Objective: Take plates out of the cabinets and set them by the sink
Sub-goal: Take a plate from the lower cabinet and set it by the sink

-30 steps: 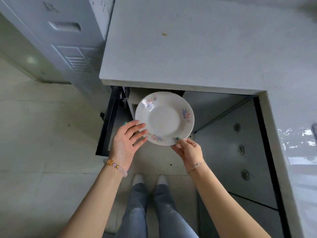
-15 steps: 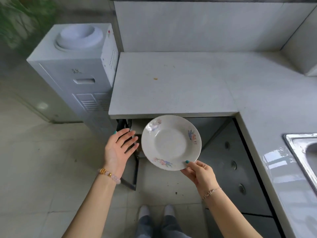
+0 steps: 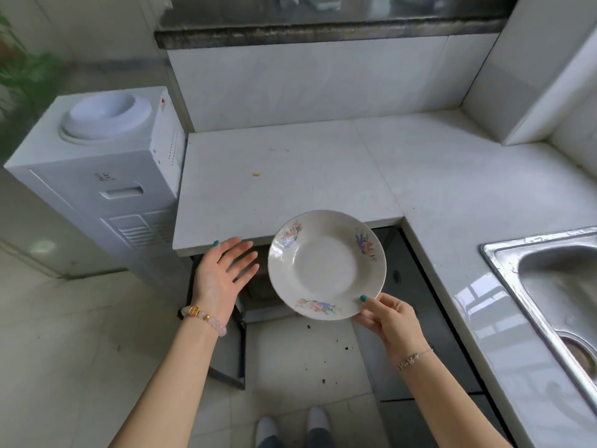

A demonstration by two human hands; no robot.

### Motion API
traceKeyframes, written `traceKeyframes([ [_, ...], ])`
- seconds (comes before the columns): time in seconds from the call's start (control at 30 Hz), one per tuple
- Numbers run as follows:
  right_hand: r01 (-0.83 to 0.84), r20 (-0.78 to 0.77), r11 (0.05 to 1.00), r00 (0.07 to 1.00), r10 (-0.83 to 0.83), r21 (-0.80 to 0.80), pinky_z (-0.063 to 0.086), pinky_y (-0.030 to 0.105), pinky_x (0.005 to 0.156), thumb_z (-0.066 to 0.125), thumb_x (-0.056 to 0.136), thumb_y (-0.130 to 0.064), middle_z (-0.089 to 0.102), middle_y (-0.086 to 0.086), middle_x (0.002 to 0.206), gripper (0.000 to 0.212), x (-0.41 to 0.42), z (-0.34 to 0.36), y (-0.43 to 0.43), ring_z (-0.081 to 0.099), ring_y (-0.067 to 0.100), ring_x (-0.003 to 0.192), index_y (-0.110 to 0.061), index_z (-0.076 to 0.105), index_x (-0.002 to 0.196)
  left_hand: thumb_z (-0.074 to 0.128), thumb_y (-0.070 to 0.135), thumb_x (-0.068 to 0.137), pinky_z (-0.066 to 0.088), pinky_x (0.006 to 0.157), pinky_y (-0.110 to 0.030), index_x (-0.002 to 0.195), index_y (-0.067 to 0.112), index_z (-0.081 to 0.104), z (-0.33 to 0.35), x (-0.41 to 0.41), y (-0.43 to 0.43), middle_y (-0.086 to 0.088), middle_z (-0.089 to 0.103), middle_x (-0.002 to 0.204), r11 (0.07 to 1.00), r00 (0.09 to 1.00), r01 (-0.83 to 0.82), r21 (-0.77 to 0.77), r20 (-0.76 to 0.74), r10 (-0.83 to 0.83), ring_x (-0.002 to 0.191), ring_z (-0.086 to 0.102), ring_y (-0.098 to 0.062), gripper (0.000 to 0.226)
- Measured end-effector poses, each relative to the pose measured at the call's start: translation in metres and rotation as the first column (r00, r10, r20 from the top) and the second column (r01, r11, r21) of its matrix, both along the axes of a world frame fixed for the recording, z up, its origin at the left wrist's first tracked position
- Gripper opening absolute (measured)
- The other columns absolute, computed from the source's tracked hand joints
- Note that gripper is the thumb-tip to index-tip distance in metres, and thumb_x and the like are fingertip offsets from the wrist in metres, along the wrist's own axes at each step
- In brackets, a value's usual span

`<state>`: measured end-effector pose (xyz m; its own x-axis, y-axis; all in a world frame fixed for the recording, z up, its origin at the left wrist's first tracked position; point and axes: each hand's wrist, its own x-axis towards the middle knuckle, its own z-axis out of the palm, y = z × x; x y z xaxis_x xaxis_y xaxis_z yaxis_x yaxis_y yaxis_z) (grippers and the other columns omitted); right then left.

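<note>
1. Plate [image 3: 326,265] has come up out of cabinet [image 3: 256,294], now at counter's [image 3: 290,189] front edge.
2. Right hand [image 3: 387,321] pinches near rim; left hand [image 3: 223,273] spread, holding nothing.
3. Carry to sink [image 3: 504,253] pending.

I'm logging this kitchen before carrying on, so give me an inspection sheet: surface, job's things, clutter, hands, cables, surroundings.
Surface: pale counter, one crumb on it.
Job's things: plate in the air by the counter edge; cabinet below open; sink at right.
Clutter: dark specks on the floor.
Hands: right hand pinches the plate's near rim; left hand open, beside the plate, apart.
Cables: nothing seen.
Surroundings: dispenser left of the counter; blurred plant beyond.
</note>
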<state>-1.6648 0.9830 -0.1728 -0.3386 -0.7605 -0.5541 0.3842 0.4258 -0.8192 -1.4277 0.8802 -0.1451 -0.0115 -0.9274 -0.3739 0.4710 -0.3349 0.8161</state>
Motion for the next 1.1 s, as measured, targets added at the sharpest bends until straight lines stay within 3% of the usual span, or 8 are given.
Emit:
traceKeyframes([
  [0.07, 0.026, -0.012, 0.999, 1.0, -0.026, -0.02, 0.057, 0.021, 0.062, 0.062, 0.085, -0.001, 0.061, 0.016, 0.067, 0.004, -0.012, 0.006, 0.0, 0.066, 0.015, 0.053, 0.003, 0.059, 0.085, 0.039, 0.03, 0.097, 0.051, 0.085, -0.041, 0.102, 0.01, 0.062, 0.004, -0.014, -0.007, -0.008, 0.067, 0.101, 0.999, 0.999, 0.044, -0.013, 0.011, -0.044, 0.095, 0.063, -0.024, 0.031],
  [0.17, 0.065, -0.035, 0.997, 0.997, -0.066, -0.038, 0.052, 0.016, 0.054, 0.062, 0.086, -0.003, 0.059, 0.006, 0.052, 0.014, -0.034, 0.015, 0.001, 0.06, 0.009, 0.046, 0.001, 0.057, 0.074, 0.04, 0.029, 0.097, 0.05, 0.087, -0.041, 0.102, 0.01, 0.061, 0.008, -0.039, -0.016, -0.009, 0.066, 0.104, 0.994, 0.994, 0.108, -0.017, 0.024, -0.108, 0.095, 0.063, -0.024, 0.029],
  [0.23, 0.093, -0.035, 0.994, 0.995, -0.095, -0.06, 0.049, 0.014, 0.05, 0.061, 0.087, -0.002, 0.062, 0.005, 0.053, 0.016, -0.047, 0.023, 0.001, 0.061, 0.008, 0.046, -0.001, 0.059, 0.071, 0.041, 0.027, 0.096, 0.051, 0.086, -0.04, 0.101, 0.01, 0.061, 0.007, -0.055, -0.021, -0.009, 0.066, 0.104, 0.99, 0.99, 0.139, -0.005, 0.037, -0.138, 0.095, 0.063, -0.024, 0.027],
  [0.57, 0.277, 0.033, 0.939, 0.96, -0.277, -0.202, 0.057, 0.019, 0.058, 0.059, 0.087, 0.002, 0.07, 0.008, 0.06, 0.003, -0.138, 0.056, 0.005, 0.07, 0.015, 0.056, 0.005, 0.057, 0.087, 0.044, 0.028, 0.096, 0.048, 0.093, -0.042, 0.103, 0.012, 0.062, 0.018, -0.169, -0.042, -0.009, 0.066, 0.11, 0.923, 0.916, 0.385, -0.008, 0.129, -0.381, 0.1, 0.063, -0.026, 0.026],
  [0.73, 0.38, 0.049, 0.903, 0.924, -0.378, -0.199, 0.058, 0.021, 0.059, 0.06, 0.087, 0.0, 0.074, 0.009, 0.07, 0.007, -0.173, 0.067, 0.01, 0.073, 0.018, 0.064, 0.003, 0.062, 0.082, 0.047, 0.027, 0.095, 0.051, 0.087, -0.039, 0.112, 0.012, 0.06, 0.026, -0.224, -0.05, -0.009, 0.063, 0.115, 0.841, 0.834, 0.541, -0.005, 0.137, -0.535, 0.105, 0.061, -0.025, 0.026],
  [0.87, 0.46, 0.077, 0.865, 0.888, -0.454, -0.203, 0.058, 0.022, 0.061, 0.06, 0.086, 0.003, 0.074, 0.011, 0.071, 0.007, -0.199, 0.067, 0.011, 0.073, 0.02, 0.064, 0.003, 0.062, 0.08, 0.05, 0.026, 0.094, 0.052, 0.088, -0.039, 0.104, 0.013, 0.062, 0.036, -0.269, -0.058, -0.009, 0.065, 0.109, 0.736, 0.732, 0.677, -0.004, 0.107, -0.673, 0.104, 0.061, -0.026, 0.019],
  [0.97, 0.524, 0.126, 0.828, 0.852, -0.509, -0.198, 0.058, 0.022, 0.06, 0.06, 0.086, 0.004, 0.073, 0.014, 0.072, 0.005, -0.219, 0.064, 0.008, 0.072, 0.021, 0.065, 0.005, 0.063, 0.083, 0.05, 0.025, 0.094, 0.052, 0.085, -0.04, 0.095, 0.016, 0.064, 0.039, -0.301, -0.067, -0.009, 0.064, 0.101, 0.673, 0.673, 0.739, 0.02, 0.024, -0.739, 0.096, 0.061, -0.025, 0.017],
  [1.1, 0.568, 0.109, 0.796, 0.822, -0.558, -0.209, 0.058, 0.023, 0.06, 0.057, 0.087, 0.005, 0.073, 0.012, 0.069, 0.006, -0.245, 0.062, 0.0, 0.072, 0.02, 0.062, 0.006, 0.062, 0.086, 0.053, 0.027, 0.091, 0.053, 0.082, -0.041, 0.101, 0.014, 0.062, 0.035, -0.345, -0.086, -0.009, 0.064, 0.098, 0.592, 0.596, 0.803, 0.07, -0.062, -0.801, 0.094, 0.061, -0.027, 0.019],
])
